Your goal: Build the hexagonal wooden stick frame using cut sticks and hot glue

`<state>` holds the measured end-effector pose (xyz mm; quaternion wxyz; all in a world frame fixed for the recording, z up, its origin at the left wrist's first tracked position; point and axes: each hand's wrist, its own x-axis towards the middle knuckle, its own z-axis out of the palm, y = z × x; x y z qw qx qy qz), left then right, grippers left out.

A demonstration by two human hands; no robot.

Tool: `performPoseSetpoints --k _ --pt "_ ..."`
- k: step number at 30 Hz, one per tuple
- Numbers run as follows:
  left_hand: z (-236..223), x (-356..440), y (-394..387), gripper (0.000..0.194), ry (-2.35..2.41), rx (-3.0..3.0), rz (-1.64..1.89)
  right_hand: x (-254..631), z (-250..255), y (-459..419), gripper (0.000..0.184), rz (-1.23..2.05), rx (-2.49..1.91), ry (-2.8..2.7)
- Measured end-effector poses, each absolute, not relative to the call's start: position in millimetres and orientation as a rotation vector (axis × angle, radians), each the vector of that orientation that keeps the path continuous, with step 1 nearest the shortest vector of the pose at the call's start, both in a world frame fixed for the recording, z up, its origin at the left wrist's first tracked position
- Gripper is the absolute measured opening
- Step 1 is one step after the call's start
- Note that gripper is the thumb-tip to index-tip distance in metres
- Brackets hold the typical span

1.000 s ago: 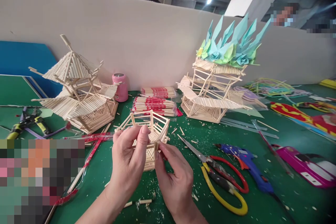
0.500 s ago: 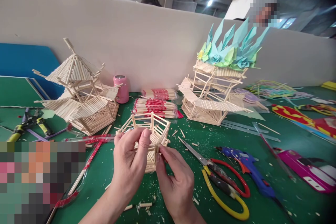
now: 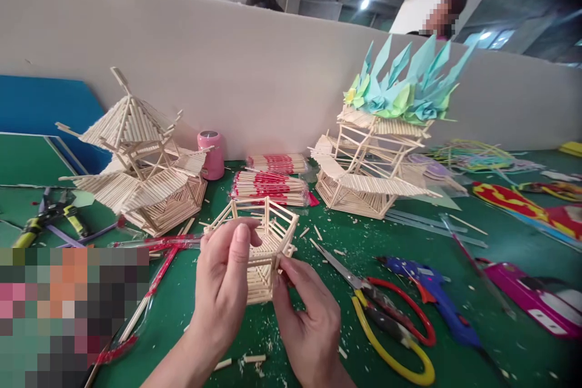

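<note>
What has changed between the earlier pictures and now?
The left hand has shifted slightly leftward against the small pale wooden stick frame, uncovering more of its near side; no new grasp or release is clear. The right hand still pinches the frame's near corner. The red and yellow handled metal scissors and blue plastic glue gun stayed put.

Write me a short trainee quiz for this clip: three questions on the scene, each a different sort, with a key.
1. Multiple choice: what are the fingers of the right hand pinching?
A) the pink canister
B) a corner of the small stick frame
C) the pliers

2. True or false: in the picture, the blue glue gun lies to the right of the scissors.

3. Fill in: the folded-paper topping sits on the stick model standing toward the picture's ____ side.

Key: 1. B; 2. True; 3. right
</note>
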<state>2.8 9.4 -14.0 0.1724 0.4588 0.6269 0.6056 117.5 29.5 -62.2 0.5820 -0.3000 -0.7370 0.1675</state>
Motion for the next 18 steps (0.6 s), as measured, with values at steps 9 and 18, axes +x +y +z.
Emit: performPoseSetpoints --k 9,18 --pt "-16.8 3.2 10.9 0.043 1.421 0.959 2.008 118.8 -65.3 31.3 0.027 0.41 -0.718 -1.705" --pt "-12.4 5.3 16.0 0.054 1.273 0.866 2.073 119.3 -63.7 30.1 0.029 0.448 -0.698 -1.694"
